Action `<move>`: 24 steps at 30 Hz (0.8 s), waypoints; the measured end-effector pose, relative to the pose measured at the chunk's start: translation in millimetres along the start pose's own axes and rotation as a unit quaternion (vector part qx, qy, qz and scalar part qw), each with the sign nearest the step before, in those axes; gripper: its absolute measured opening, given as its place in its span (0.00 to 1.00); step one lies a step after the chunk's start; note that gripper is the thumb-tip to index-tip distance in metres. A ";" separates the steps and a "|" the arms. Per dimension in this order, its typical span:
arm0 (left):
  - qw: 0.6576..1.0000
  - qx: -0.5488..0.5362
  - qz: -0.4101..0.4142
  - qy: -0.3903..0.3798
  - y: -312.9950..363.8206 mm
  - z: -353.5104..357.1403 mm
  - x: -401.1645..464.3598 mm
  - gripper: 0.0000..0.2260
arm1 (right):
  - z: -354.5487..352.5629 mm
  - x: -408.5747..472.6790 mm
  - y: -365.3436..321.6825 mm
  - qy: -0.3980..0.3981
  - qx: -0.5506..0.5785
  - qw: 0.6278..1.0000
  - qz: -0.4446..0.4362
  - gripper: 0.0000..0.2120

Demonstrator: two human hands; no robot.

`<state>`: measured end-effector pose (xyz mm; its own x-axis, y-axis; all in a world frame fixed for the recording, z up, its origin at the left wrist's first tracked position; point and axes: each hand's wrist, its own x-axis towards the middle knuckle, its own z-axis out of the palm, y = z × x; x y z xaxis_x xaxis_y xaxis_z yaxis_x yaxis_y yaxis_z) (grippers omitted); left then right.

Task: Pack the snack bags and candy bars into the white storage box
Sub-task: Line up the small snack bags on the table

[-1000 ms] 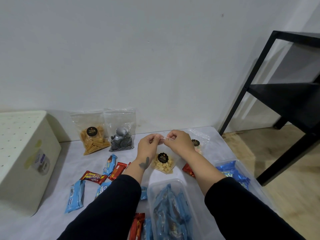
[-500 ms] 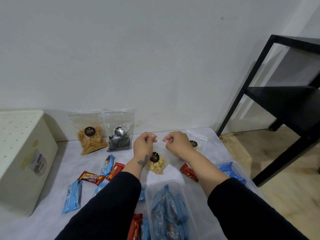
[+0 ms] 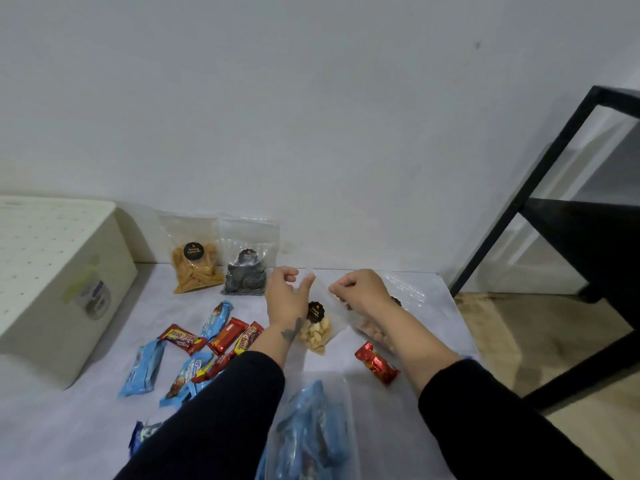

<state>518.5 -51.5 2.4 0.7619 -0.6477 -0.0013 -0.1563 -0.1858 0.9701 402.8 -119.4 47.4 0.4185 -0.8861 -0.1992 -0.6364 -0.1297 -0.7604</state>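
We face a plain white wall [image 3: 311, 116] carrying one small dark mark [image 3: 477, 45] toward its upper right. Below it runs a pale grey worktop [image 3: 69, 427], its far edge against the wall. Past the worktop's right edge we see a light wood floor [image 3: 554, 341] and a black metal shelf frame [image 3: 581, 230] standing there. The light is soft and even.

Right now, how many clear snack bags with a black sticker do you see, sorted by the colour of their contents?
Orange sticks bag: 1
Dark spirals bag: 1
Pale cubes bag: 1
Tan pieces bag: 1
Total: 4
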 end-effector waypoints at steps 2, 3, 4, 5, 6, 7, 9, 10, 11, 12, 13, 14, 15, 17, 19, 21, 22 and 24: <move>0.999 -0.006 -0.033 -0.017 4.4 2.8 -5.3 0.09 | 2.9 3.0 0.9 -0.021 -0.026 0.999 -0.022 0.15; 0.999 0.001 -0.045 -0.030 6.3 4.2 -7.5 0.10 | 4.6 3.8 0.7 -0.034 -0.038 0.998 -0.033 0.15; 0.998 0.011 -0.051 -0.040 8.5 4.9 -9.9 0.11 | 5.3 4.5 0.4 -0.047 -0.050 0.997 -0.045 0.15; 0.997 0.012 -0.058 -0.045 10.6 5.5 -12.3 0.11 | 5.1 5.3 0.1 -0.056 -0.062 0.995 -0.056 0.14; 0.997 -0.006 -0.069 -0.045 13.3 5.8 -15.6 0.12 | 4.6 6.7 0.8 -0.061 -0.072 0.993 -0.068 0.14; 0.995 -0.031 -0.079 -0.042 14.5 6.0 -17.9 0.12 | 3.6 7.9 1.1 -0.061 -0.079 0.992 -0.080 0.15; 0.995 -0.047 -0.087 -0.031 16.7 5.9 -21.0 0.12 | 1.1 11.2 2.9 -0.055 -0.088 0.990 -0.096 0.15; 0.995 -0.044 -0.085 -0.025 17.8 6.6 -22.2 0.12 | 0.2 12.3 3.6 -0.051 -0.091 0.990 -0.101 0.13; 0.996 -0.044 -0.079 -0.017 18.2 8.2 -23.1 0.12 | 0.0 12.5 4.1 -0.049 -0.090 0.989 -0.104 0.13; 0.997 -0.039 -0.070 -0.009 17.5 9.7 -24.4 0.12 | -0.1 12.8 4.3 -0.048 -0.087 0.989 -0.112 0.11; 0.998 -0.019 -0.052 0.000 15.8 10.6 -25.9 0.11 | 0.3 13.3 4.3 -0.050 -0.083 0.989 -0.115 0.10; 0.999 0.016 -0.032 0.008 12.9 10.1 -28.1 0.09 | 0.7 14.5 4.7 -0.053 -0.080 0.989 -0.115 0.09; 0.998 0.057 -0.019 0.019 5.8 9.2 -28.9 0.09 | 0.6 15.7 5.4 -0.060 -0.079 0.989 -0.110 0.09; 0.990 0.137 -0.035 0.011 -16.0 5.9 -29.6 0.26 | -1.1 18.7 7.2 -0.086 -0.067 0.990 -0.093 0.08; 0.978 0.187 -0.075 -0.045 -37.8 4.2 -27.7 0.47 | -2.9 22.6 9.6 -0.110 -0.043 0.990 -0.074 0.09; 0.969 0.202 -0.089 -0.106 -50.2 7.0 -24.8 0.56 | -3.6 26.2 12.6 -0.117 -0.012 0.991 -0.068 0.09; 0.965 0.213 -0.088 -0.122 -53.9 10.0 -23.4 0.57 | -3.8 27.3 14.0 -0.116 0.009 0.991 -0.068 0.09; 0.964 0.231 -0.075 -0.103 -55.0 15.0 -20.9 0.49 | -3.1 30.6 18.3 -0.109 0.053 0.991 -0.063 0.06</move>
<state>501.8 -38.8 -54.6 0.6635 -0.7127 -0.2276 -0.3545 -0.5673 0.7433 401.9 -150.3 29.3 0.6283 -0.7465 -0.2189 -0.5038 -0.1761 -0.8457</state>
